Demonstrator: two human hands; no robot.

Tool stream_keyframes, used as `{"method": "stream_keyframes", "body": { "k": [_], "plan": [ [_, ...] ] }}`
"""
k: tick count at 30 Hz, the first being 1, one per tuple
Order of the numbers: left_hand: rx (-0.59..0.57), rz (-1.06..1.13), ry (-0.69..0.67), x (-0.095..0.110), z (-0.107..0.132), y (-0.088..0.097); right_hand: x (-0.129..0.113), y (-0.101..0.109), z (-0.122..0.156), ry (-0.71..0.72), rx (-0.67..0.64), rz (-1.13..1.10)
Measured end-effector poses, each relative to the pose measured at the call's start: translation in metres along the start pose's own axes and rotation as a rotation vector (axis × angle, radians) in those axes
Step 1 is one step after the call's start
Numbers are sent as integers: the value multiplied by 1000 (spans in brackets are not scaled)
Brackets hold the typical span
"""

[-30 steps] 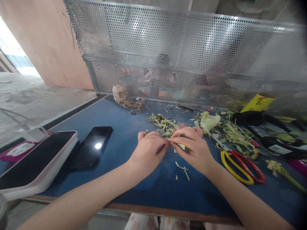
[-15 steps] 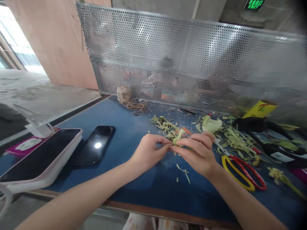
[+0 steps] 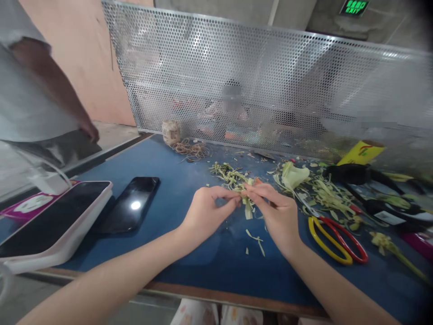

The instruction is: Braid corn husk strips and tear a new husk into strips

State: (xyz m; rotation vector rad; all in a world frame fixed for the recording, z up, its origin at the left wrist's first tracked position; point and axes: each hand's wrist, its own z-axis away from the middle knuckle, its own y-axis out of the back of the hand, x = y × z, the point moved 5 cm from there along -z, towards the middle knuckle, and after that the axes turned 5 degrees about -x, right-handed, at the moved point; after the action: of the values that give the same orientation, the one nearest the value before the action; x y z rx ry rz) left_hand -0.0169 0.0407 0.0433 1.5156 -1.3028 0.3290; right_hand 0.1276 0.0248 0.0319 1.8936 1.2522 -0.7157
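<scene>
Over the middle of the blue table, my left hand and my right hand meet with fingertips pinched together. Both are closed on a small pale green plant piece, whose end hangs below the fingers. My fingertips cover most of it. Just beyond them lies a knobbly, twisted clump of green plant strips; I cannot tell whether it joins the held piece. A few loose slivers lie nearer me. Right of my right hand rest scissors with one yellow and one red handle, and a pale leafy piece.
A phone and a white-cased device lie left. A twine roll stands before the perforated metal screen. Plant scraps, a black strap and a yellow tube are right. A person stands left.
My right hand has turned, its fingers now bunched more tightly at the plant piece, which hangs lower. A person has come into view at the left. The view has shifted slightly.
</scene>
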Motion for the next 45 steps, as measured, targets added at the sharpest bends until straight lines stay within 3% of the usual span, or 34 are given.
{"method": "stream_keyframes", "body": {
  "k": [3, 6, 11, 15, 22, 27, 34, 42, 45],
  "plan": [
    [-31, 142, 126, -7, -2, -2, 7, -1, 1, -139, 23, -65],
    [-34, 232, 176, -12, -3, -5, 6, 0, 1, -172, 67, -77],
    [-33, 300, 248, -18, -3, -10, -2, 1, 1, -101, 78, -13],
    [-17, 209, 199, -12, -2, -8, -4, 1, 1, -60, 46, 89],
    [-33, 131, 179, -9, -2, -7, -13, -4, 2, 220, -64, 437],
    [-65, 89, 185, -11, -3, -10, -13, -1, -3, 231, -98, 432],
    [-262, 62, 95, -8, -6, -8, -9, 5, -18, 149, -413, 225],
    [-512, 89, 135, -11, -7, -7, -14, 10, -11, 469, -739, 421],
    [-549, 99, 132, -13, -6, -9, -14, 9, -7, 563, -784, 439]
  ]
}}
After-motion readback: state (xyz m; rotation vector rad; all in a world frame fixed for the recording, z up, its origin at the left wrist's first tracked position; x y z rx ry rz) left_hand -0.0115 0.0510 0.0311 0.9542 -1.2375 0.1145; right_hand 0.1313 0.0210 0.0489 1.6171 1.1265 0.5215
